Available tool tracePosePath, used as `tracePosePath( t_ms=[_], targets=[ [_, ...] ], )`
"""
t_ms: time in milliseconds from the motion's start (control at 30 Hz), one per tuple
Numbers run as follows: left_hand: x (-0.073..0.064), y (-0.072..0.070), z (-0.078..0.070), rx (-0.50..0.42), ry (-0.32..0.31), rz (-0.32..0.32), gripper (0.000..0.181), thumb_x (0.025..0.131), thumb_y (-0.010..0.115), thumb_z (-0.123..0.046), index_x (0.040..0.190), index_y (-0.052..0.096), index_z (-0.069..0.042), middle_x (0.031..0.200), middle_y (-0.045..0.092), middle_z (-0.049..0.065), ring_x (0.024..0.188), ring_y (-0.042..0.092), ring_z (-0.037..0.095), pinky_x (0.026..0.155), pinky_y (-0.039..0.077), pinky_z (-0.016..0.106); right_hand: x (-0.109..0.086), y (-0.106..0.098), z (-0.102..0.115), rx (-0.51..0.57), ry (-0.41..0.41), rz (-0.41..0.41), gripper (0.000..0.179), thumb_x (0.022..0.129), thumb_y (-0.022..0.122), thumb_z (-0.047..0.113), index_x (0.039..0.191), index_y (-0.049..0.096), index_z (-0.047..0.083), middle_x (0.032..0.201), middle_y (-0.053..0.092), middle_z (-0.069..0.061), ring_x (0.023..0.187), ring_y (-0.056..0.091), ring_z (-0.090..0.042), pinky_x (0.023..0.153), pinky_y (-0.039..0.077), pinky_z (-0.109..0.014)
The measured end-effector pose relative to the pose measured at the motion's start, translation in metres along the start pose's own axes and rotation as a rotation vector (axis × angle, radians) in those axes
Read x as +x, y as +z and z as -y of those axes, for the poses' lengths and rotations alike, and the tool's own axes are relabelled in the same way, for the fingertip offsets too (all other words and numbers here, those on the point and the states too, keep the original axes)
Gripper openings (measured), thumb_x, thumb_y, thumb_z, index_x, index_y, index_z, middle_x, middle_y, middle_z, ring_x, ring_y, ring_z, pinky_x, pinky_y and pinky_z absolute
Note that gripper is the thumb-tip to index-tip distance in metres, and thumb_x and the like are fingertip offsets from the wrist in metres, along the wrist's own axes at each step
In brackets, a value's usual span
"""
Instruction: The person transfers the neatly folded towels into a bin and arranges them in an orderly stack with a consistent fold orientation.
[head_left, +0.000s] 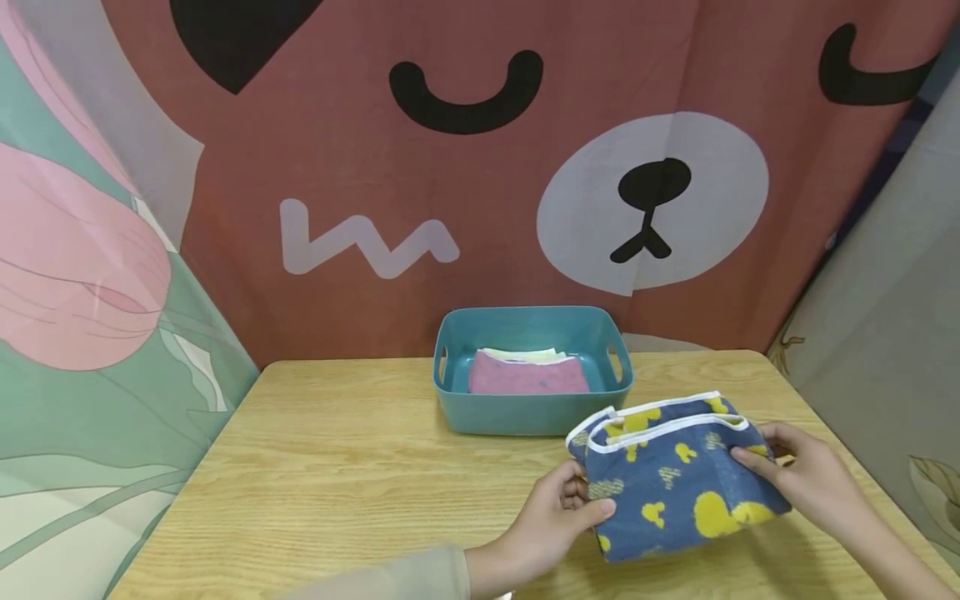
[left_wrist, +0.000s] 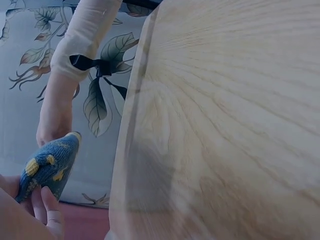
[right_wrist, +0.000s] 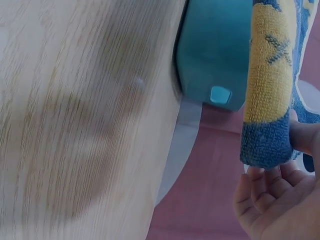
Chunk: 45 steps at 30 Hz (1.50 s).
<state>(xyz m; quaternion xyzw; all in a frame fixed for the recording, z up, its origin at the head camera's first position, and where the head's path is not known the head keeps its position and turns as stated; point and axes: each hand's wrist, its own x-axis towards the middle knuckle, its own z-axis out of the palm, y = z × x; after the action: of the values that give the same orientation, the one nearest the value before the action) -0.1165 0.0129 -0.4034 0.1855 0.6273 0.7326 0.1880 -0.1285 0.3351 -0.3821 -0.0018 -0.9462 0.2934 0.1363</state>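
Observation:
A folded blue towel with yellow mouse-head shapes and white edging is held above the right part of the table. My left hand grips its left side, thumb in front and fingers behind. At the right side my right hand pinches it, thumb on the front face. In the right wrist view the towel shows a rounded fold with a yellow patch. Behind it stands a teal basket holding a folded pink towel and a pale yellow cloth partly hidden behind that.
The light wooden table runs back to a reddish curtain with a bear face. Patterned curtains hang at the left and right. The basket sits near the table's back edge, with side handle holes.

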Motion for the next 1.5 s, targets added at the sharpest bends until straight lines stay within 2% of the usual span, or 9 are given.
tracePosePath(
  t_ms=[267, 500, 667, 900, 1100, 1500],
  targets=[
    [-0.009, -0.020, -0.006, 0.046, -0.015, -0.001, 0.019, 0.096, 0.064, -0.006, 0.098, 0.045, -0.005, 0.081, 0.043, 0.000, 0.070, 0.039, 0.012, 0.062, 0.038, 0.022, -0.005, 0.012, 0.016, 0.021, -0.061, -0.023, 0.022, 0.084, 0.081, 0.014, 0.096, 0.066, 0.003, 0.082, 0.064, -0.001, 0.068, 0.049, 0.001, 0.058, 0.044, -0.024],
    [-0.018, -0.041, -0.004, 0.147, 0.021, -0.035, 0.022, 0.096, 0.066, -0.010, 0.096, 0.045, -0.003, 0.087, 0.043, 0.002, 0.075, 0.039, 0.011, 0.065, 0.036, 0.021, -0.007, 0.024, 0.032, 0.060, -0.049, 0.031, 0.023, 0.085, 0.079, 0.014, 0.099, 0.065, 0.003, 0.083, 0.062, -0.001, 0.069, 0.050, -0.004, 0.059, 0.044, -0.025],
    [-0.020, -0.054, 0.000, 0.213, 0.044, -0.082, 0.020, 0.095, 0.067, -0.011, 0.102, 0.050, -0.001, 0.091, 0.045, 0.002, 0.079, 0.042, 0.011, 0.067, 0.038, 0.019, -0.007, 0.031, 0.041, 0.125, 0.005, 0.099, 0.026, 0.089, 0.076, 0.021, 0.104, 0.066, 0.002, 0.085, 0.064, -0.002, 0.073, 0.053, -0.006, 0.063, 0.048, -0.026],
    [-0.023, -0.065, -0.005, 0.266, 0.058, -0.136, 0.023, 0.095, 0.067, -0.014, 0.109, 0.054, 0.000, 0.097, 0.047, 0.003, 0.084, 0.044, 0.014, 0.073, 0.042, 0.021, -0.007, 0.037, 0.052, 0.206, 0.087, 0.146, 0.031, 0.091, 0.074, 0.025, 0.107, 0.064, 0.000, 0.092, 0.068, -0.004, 0.076, 0.058, -0.009, 0.065, 0.049, -0.027],
    [-0.027, -0.071, -0.006, 0.278, 0.064, -0.206, 0.023, 0.093, 0.069, -0.012, 0.105, 0.056, 0.002, 0.092, 0.047, 0.002, 0.082, 0.046, 0.013, 0.072, 0.042, 0.020, -0.007, 0.041, 0.062, 0.305, 0.139, 0.183, 0.032, 0.092, 0.072, 0.024, 0.109, 0.062, -0.002, 0.098, 0.067, -0.007, 0.079, 0.060, -0.013, 0.065, 0.051, -0.028],
    [-0.029, -0.087, -0.003, 0.261, 0.068, -0.322, 0.024, 0.092, 0.070, -0.012, 0.108, 0.059, 0.003, 0.089, 0.052, 0.001, 0.083, 0.050, 0.013, 0.071, 0.044, 0.020, -0.008, 0.049, 0.081, 0.412, 0.074, 0.154, 0.024, 0.090, 0.074, 0.014, 0.105, 0.062, 0.000, 0.096, 0.064, -0.007, 0.083, 0.058, -0.007, 0.071, 0.052, -0.025]
  ],
)
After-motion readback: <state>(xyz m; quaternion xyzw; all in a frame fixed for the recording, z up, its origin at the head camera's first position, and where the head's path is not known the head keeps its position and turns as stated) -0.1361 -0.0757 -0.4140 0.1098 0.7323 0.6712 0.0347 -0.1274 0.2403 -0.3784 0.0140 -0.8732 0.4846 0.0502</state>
